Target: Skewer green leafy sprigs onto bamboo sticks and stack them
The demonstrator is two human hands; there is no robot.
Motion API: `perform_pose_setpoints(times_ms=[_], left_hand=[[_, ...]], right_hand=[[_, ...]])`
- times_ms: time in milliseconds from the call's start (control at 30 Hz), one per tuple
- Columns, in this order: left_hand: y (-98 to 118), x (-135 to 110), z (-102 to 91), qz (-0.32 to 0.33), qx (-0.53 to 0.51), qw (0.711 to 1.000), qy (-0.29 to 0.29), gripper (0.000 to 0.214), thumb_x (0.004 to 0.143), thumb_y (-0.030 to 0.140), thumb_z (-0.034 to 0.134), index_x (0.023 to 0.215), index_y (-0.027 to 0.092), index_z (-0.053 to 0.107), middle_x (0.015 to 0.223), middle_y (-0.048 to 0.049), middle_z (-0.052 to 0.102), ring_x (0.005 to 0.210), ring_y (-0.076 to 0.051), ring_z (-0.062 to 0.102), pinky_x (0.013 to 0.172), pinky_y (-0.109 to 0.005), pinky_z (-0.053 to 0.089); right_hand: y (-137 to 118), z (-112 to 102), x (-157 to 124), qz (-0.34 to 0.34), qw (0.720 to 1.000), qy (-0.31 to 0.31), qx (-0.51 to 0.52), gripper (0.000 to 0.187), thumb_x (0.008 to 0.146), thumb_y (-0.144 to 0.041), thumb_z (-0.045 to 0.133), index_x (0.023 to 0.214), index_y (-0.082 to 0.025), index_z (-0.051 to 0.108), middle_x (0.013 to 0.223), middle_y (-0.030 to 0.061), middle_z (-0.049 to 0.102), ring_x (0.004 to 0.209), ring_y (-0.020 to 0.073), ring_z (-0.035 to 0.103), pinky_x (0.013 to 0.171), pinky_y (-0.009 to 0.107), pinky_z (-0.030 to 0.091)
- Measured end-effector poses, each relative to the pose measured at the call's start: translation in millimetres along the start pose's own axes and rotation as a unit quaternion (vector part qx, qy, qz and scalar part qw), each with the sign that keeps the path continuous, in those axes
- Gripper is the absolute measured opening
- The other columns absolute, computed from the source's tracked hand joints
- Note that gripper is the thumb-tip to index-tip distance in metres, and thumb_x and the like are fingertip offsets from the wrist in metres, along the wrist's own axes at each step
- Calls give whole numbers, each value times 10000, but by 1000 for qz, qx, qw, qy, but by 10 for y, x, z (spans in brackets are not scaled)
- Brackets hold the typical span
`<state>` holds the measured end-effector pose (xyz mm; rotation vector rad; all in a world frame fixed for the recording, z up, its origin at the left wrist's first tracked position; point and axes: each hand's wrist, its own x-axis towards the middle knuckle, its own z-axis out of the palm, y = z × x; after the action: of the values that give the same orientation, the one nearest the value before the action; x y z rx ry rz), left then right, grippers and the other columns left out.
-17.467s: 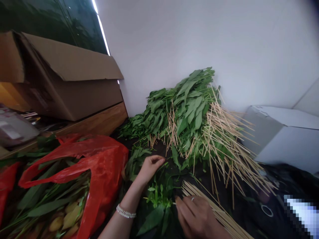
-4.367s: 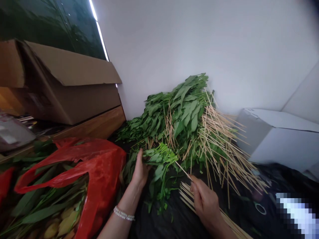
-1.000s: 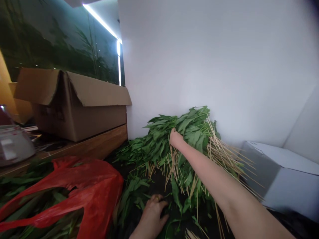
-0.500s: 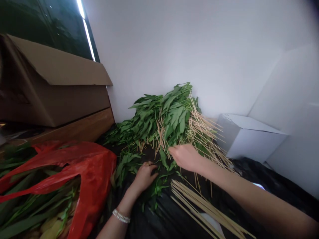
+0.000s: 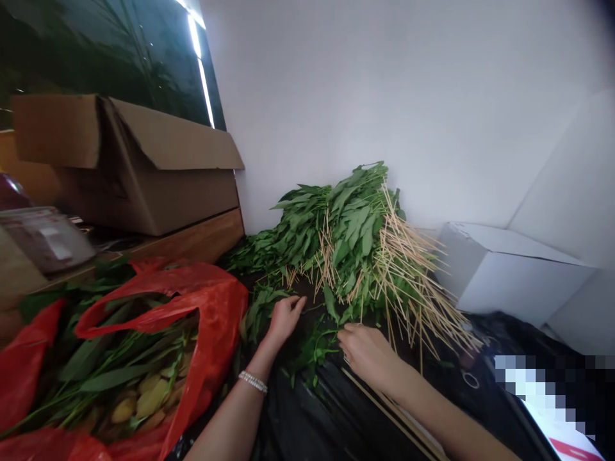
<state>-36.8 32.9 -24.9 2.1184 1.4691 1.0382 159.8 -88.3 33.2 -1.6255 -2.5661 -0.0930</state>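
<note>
My left hand [image 5: 284, 317] rests on loose green leaves [image 5: 314, 346] lying on black plastic sheeting [image 5: 307, 422], its fingers curled together over the greens. My right hand [image 5: 368, 352] lies just right of those leaves, fingers bent down onto a bundle of bare bamboo skewers [image 5: 389, 406] that runs under it toward me. Whether it grips a skewer is hidden. Behind both hands rises a large pile of skewered greens [image 5: 350, 237], sticks fanning out to the right.
An open red plastic bag [image 5: 202, 320] of leafy stems and yellowish pieces sits at the left. A cardboard box [image 5: 144, 173] stands on a wooden ledge behind it. A white box [image 5: 509, 275] is at the right against the white wall.
My right hand has drawn back from the skewered pile down to the bare skewers. My left hand has stayed on the loose leaves. The view shifted slightly.
</note>
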Motion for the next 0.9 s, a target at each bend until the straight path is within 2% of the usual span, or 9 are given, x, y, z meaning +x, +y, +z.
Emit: perform_pose_setpoints(times_ms=[100,300,400,500,600,667,733,800,900], left_hand=[[-21,-22,46,-7,11,1000,-13,402,819,468,471,746,138,690,643,-19,649,604,-142,544,580,-229,361],[48,-106,164,39,50,995,-77,298,759,447,585,779,173,700,780,-47,676,711,-171,587,632,-243,381],[106,-149,159,60,65,991,-103,352,737,512,596,787,180,701,807,-60,665,762,-190,593,665,-252,399],[156,-178,120,79,73,987,-117,473,679,620,597,821,180,696,843,-70,657,807,-215,595,693,-267,413],[169,-173,90,85,81,984,-135,502,620,620,648,873,188,686,875,-62,653,812,-219,599,686,-268,424],[149,-150,87,81,83,986,-124,381,659,513,671,868,195,684,856,-46,658,797,-204,604,683,-260,429],[113,-120,94,71,85,990,-89,217,727,373,641,845,196,682,821,-34,664,771,-184,606,681,-253,432],[74,-94,106,57,91,993,-48,143,774,276,587,846,188,674,819,-36,666,764,-175,603,695,-256,437],[26,-78,109,38,110,993,11,155,803,213,538,892,181,660,888,-55,660,863,-193,585,789,-292,434]], right_hand=[[-88,46,-35,1,1000,-3,6,213,877,-179,415,813,-187,618,873,42,636,788,159,605,651,236,385],[9,204,-442,40,997,-34,48,181,876,-204,440,830,-210,615,930,31,646,851,179,613,712,259,419],[54,264,-636,79,993,-64,56,116,842,-255,514,874,-210,616,987,45,641,870,202,612,737,283,431],[50,297,-733,112,989,-80,45,187,783,-234,584,964,-196,610,1041,64,630,905,227,608,744,293,438],[59,314,-757,129,988,-85,11,226,803,-101,492,971,-186,617,1025,68,637,895,216,616,718,279,432],[97,328,-766,145,985,-86,-22,328,785,3,408,944,-183,627,985,65,648,858,198,625,679,263,420],[147,344,-772,161,982,-83,-52,385,746,55,384,921,-182,632,942,58,653,825,189,628,648,251,402],[182,351,-754,170,980,-71,-77,370,733,57,400,894,-183,631,911,54,652,799,185,628,631,248,388],[150,329,-623,156,983,-30,-91,272,806,-19,415,861,-187,621,874,53,645,764,184,626,615,253,375]])
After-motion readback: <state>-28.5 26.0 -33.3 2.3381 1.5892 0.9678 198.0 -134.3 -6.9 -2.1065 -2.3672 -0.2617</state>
